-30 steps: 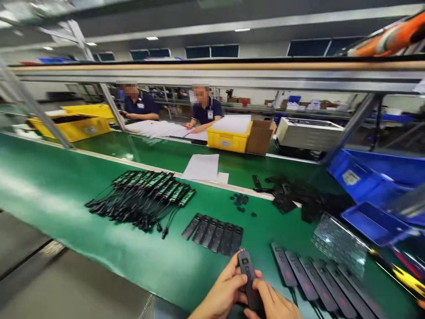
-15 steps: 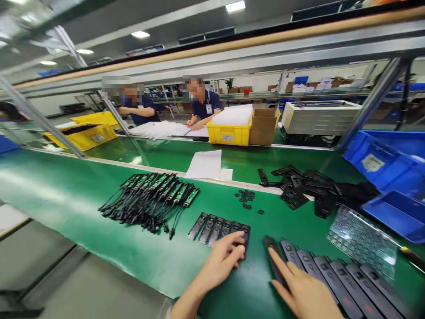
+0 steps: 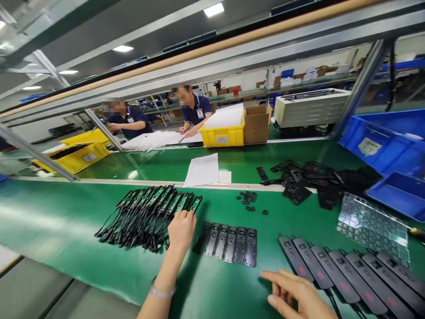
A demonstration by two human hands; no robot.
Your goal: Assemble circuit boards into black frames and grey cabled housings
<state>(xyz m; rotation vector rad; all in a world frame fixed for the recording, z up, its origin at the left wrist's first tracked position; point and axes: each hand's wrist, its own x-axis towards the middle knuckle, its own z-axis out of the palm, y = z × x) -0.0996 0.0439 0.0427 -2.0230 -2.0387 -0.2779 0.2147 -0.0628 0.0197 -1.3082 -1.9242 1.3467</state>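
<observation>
My left hand (image 3: 182,228) is closed on the rightmost circuit board (image 3: 196,204), a green board in a narrow black holder, tilted up from its row. More of these circuit boards (image 3: 156,195), with black cables trailing toward me, lie side by side to its left. Just right of the hand is a row of flat black casing halves (image 3: 230,243) with small cut-outs. My right hand (image 3: 297,292) hovers over the green bench, fingers apart and nothing in them. Beside it several closed black handheld devices (image 3: 318,261) lie slanted in a row.
Small black round parts (image 3: 247,198) lie beyond the casings. A heap of black casings (image 3: 305,177), a clear tray (image 3: 373,228) and blue bins (image 3: 385,141) stand at right. White paper (image 3: 202,170) lies mid-bench. Across it, two people work near a yellow bin (image 3: 222,135).
My left hand has moved left from the casing halves to the circuit boards and closed on one. My right hand has let go of a black device, which now lies in the row.
</observation>
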